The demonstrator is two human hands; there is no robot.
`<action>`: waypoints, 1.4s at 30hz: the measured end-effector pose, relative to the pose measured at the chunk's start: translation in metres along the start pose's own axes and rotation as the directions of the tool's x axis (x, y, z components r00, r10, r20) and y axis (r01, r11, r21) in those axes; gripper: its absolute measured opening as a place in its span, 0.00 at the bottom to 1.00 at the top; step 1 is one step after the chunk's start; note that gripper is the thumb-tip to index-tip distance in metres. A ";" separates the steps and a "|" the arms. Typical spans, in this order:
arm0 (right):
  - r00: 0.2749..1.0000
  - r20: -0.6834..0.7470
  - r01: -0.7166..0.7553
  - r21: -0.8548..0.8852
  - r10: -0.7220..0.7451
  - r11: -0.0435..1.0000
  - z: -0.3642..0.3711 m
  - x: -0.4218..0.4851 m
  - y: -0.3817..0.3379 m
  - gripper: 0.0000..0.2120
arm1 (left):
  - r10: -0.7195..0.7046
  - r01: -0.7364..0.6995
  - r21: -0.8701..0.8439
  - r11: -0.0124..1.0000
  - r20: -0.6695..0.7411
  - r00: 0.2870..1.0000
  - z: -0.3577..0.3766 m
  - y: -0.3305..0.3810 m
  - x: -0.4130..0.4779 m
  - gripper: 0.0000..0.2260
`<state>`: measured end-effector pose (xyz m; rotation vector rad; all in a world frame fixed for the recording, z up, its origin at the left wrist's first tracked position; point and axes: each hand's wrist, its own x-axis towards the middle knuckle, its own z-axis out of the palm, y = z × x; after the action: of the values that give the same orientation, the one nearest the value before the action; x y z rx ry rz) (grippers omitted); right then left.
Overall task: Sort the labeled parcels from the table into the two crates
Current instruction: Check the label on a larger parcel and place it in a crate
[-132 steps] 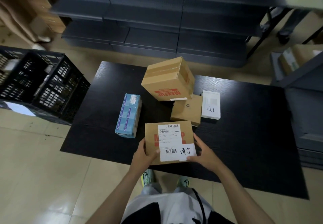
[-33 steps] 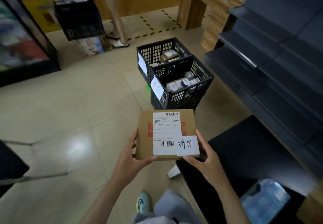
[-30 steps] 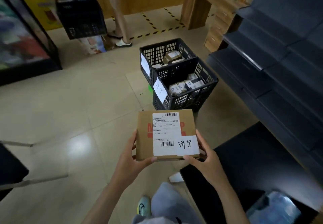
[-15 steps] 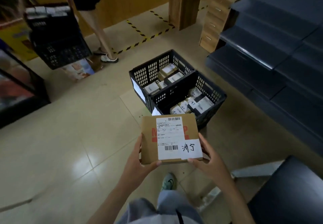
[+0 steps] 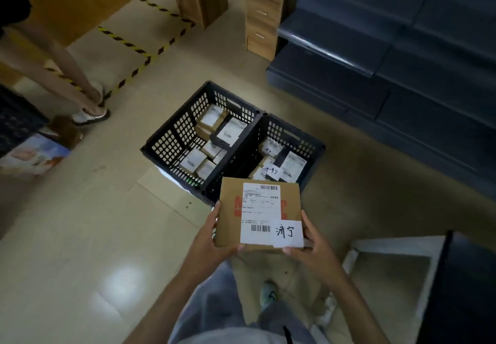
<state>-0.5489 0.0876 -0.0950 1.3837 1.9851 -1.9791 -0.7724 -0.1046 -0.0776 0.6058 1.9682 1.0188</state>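
Left hand [image 5: 212,239] and right hand [image 5: 314,248] clamp the labeled parcel [image 5: 230,209] just short of the right crate [image 5: 295,132], whose handwritten tags seem to match; lowering it inside comes next.

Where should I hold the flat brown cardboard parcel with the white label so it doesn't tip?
Grip the flat brown cardboard parcel by its two side edges, coming from left and right, thumbs on top, as the left hand and right hand do. It is wide and thin, held flat.
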 end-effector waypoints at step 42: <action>0.752 -0.338 -0.433 0.393 0.566 0.811 0.116 0.277 0.121 0.41 | -0.210 0.091 0.248 0.965 0.510 0.834 0.057 -0.174 0.354 0.59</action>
<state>-0.7123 0.1236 -0.3725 2.3211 1.2055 -1.8464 -0.9265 0.0738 -0.3988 0.7456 1.5972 0.4664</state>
